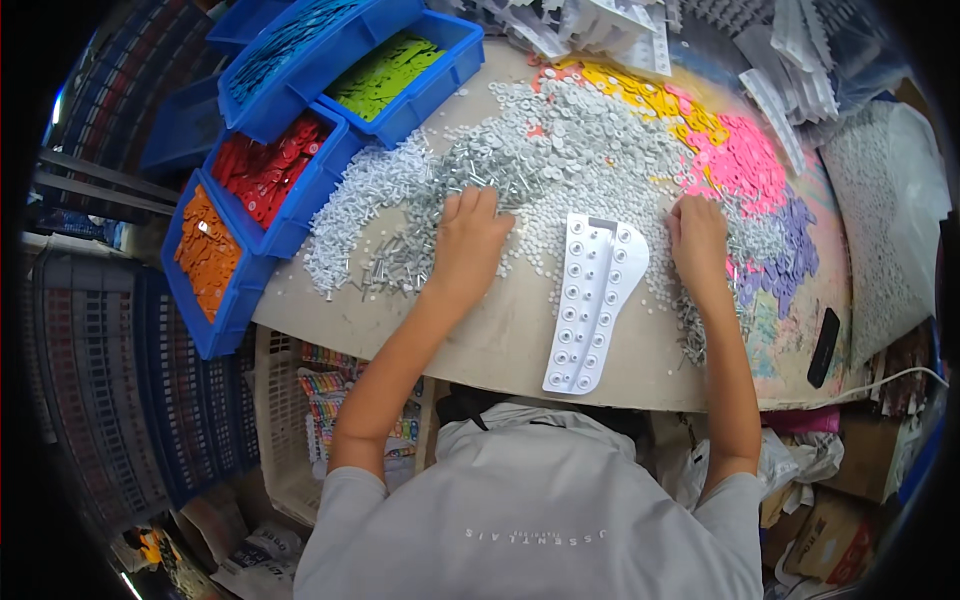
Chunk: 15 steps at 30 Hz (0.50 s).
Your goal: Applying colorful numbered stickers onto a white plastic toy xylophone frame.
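Observation:
A white plastic strip-like board (590, 305), wide at one upper side and lined with rows of round fittings, lies on the table between my hands. To its left, my left hand (470, 240) rests with curled fingers on a heap of small silver metal pins (480, 165). My right hand (700, 240) is to the right of the board, fingers bent together at the edge of a heap of small white round pieces (600, 190). The fingertips of both hands hide whatever they pinch, if anything.
Blue bins hold orange (205, 255), red (270, 170), green (385, 75) and blue pieces (290, 45). Yellow (640, 90), pink (740, 165) and purple pieces (795, 250) are heaped on the right. A black phone-like object (823, 347) lies near the right edge, beside a bulging clear bag (885, 220).

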Tool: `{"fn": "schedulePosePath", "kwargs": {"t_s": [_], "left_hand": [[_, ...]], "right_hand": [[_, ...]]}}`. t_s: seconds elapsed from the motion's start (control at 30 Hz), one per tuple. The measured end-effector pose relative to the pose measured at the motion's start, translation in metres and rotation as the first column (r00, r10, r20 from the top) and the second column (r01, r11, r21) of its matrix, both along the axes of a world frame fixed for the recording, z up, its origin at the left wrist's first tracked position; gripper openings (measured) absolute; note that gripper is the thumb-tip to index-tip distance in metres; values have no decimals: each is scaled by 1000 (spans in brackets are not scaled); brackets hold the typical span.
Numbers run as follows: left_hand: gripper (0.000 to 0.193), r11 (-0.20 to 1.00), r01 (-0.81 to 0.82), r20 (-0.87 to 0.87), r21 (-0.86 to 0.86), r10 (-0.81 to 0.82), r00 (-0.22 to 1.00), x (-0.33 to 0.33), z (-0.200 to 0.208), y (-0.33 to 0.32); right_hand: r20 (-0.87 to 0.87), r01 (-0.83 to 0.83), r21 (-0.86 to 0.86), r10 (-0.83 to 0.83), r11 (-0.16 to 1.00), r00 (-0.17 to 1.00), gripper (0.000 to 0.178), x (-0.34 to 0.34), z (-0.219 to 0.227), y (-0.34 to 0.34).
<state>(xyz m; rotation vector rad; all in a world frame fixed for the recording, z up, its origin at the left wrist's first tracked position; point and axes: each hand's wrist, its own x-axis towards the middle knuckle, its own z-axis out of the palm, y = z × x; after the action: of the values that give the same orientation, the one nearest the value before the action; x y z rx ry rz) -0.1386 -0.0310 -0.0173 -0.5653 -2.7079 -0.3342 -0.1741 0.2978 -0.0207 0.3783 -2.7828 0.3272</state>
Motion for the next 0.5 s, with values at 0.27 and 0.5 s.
{"fn": "schedulePosePath", "kwargs": {"t_s": [0.27, 0.5], "left_hand": [[17, 995, 79, 16, -69, -78, 997, -8, -4, -8], [19, 983, 167, 60, -71, -162, 985, -12, 0, -12]], "right_hand": [[-116, 11, -43, -16, 999, 993, 7, 13, 2, -8], [-54, -15, 20, 16, 1000, 998, 5, 28, 13, -9]]}}
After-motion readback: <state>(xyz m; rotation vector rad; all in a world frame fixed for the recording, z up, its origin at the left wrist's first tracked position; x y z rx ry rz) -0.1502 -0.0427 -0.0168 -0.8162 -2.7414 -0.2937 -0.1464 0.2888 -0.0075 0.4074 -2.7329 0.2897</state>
